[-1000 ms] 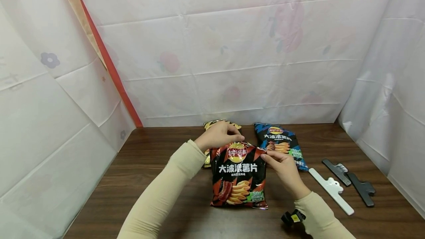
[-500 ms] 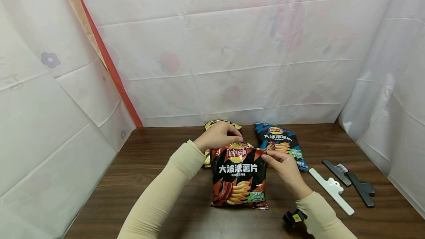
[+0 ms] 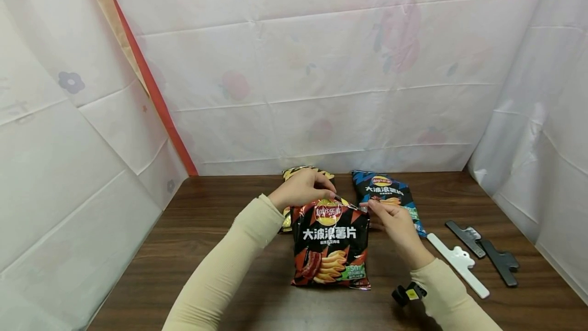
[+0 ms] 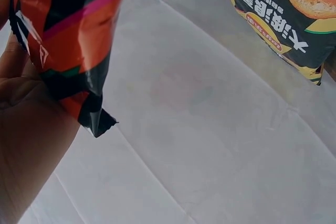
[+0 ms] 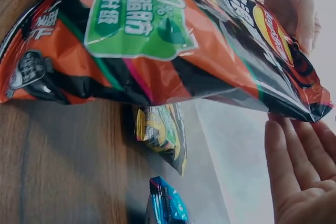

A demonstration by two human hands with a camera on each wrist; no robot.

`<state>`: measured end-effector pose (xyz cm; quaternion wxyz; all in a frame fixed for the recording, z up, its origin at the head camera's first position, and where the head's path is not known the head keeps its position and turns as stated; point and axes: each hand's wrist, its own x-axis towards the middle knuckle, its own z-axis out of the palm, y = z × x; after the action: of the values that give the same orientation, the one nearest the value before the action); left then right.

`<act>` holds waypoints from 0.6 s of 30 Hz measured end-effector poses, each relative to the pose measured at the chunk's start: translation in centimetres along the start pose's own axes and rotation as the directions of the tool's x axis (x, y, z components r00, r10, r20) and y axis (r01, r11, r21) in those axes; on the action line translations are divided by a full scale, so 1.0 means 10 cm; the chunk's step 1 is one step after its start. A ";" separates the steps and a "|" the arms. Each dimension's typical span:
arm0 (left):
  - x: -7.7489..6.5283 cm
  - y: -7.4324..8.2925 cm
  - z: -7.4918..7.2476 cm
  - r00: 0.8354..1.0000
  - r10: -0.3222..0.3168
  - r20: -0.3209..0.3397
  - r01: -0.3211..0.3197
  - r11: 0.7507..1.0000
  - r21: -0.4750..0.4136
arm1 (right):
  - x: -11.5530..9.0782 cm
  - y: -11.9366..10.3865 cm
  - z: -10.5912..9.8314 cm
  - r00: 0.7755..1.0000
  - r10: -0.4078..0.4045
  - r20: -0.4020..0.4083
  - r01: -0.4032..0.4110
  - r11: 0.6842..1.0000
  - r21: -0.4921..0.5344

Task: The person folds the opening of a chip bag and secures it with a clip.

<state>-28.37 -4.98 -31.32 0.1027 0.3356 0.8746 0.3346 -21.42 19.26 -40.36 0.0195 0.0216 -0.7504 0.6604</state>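
A red-and-black bag of potato chips (image 3: 329,249) stands upright at the middle of the table, its printed front facing me. At its top edge my left hand (image 3: 300,188) pinches the bag, thumb on the near side. My right hand (image 3: 398,225) is at the bag's upper right corner. In the right wrist view, the right fingers (image 5: 299,156) lie straight, tips right at the back of the bag's top end, no longer pinching it. Behind stand a yellow chip bag (image 3: 287,222), partly hidden by the left hand, and a blue chip bag (image 3: 383,188), overlapped by the right hand.
On the right of the wooden table (image 3: 220,280) lie a white bag clip (image 3: 459,265) and two dark bag clips, one farther back (image 3: 466,239) and one nearer the edge (image 3: 500,263). White patterned sheets (image 3: 321,65) wall the back and both sides.
The right thumb and fingers have let go of the bag's upper right corner and moved slightly up and back. The left hand and the bag have stayed in place.
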 end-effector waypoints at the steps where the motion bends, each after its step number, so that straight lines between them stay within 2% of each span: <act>1: 0.00 0.00 0.00 1.000 0.002 -0.001 -0.002 1.000 0.000 | 0.00 -0.01 0.00 1.000 0.001 0.009 -0.001 1.000 -0.011; 9: 0.00 0.00 0.01 1.000 0.008 -0.006 -0.008 1.000 -0.007 | 0.01 -0.01 0.00 0.996 -0.030 0.085 0.033 0.999 -0.033; 18: -0.01 0.02 -0.01 1.000 -0.002 -0.005 0.002 1.000 0.008 | -0.01 -0.01 -0.02 0.987 0.008 0.160 0.001 0.998 -0.057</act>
<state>-28.27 -4.97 -31.15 0.0992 0.3344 0.8765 0.3318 -21.27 19.45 -40.19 -0.0412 0.0728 -0.7679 0.6350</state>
